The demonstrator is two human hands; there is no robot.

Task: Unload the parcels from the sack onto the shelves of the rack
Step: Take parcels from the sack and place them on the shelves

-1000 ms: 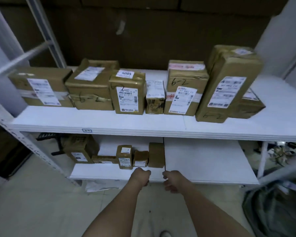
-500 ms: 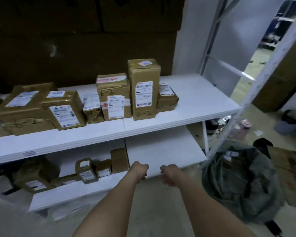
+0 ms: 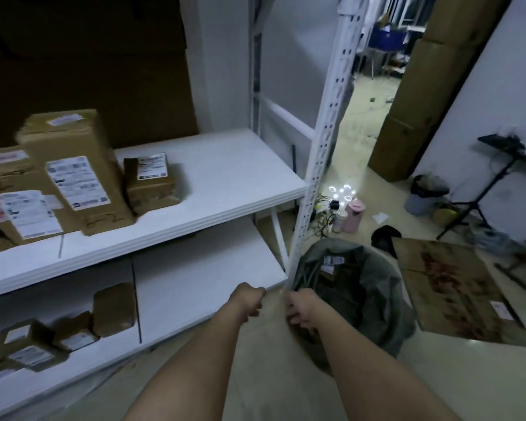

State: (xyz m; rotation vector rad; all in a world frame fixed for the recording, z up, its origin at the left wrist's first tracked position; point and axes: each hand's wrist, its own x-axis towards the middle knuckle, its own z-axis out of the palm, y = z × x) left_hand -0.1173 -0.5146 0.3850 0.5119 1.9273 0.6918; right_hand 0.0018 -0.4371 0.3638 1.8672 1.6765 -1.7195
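Note:
A dark grey sack (image 3: 365,302) slumps on the floor just right of the white rack's front post (image 3: 322,141), with labelled parcels (image 3: 331,264) showing in its mouth. My right hand (image 3: 301,306) hangs at the sack's left rim, fingers loosely curled, holding nothing. My left hand (image 3: 246,300) hovers in front of the lower shelf (image 3: 201,287), fingers curled and empty. Brown taped parcels stand on the upper shelf (image 3: 225,177): a tall box (image 3: 73,168) and a small box (image 3: 152,183) beside it. Several small parcels (image 3: 113,305) sit on the lower shelf at the left.
A flattened cardboard sheet (image 3: 459,290) lies on the floor right of the sack. Pink bottles (image 3: 351,215) and cables sit behind the post. A tall cardboard stack (image 3: 422,95), a bin (image 3: 424,194) and a black stand (image 3: 480,202) are further right.
My view has swung right from the shelves toward the sack. Both empty hands moved with it, and the right hand now reaches the sack's rim.

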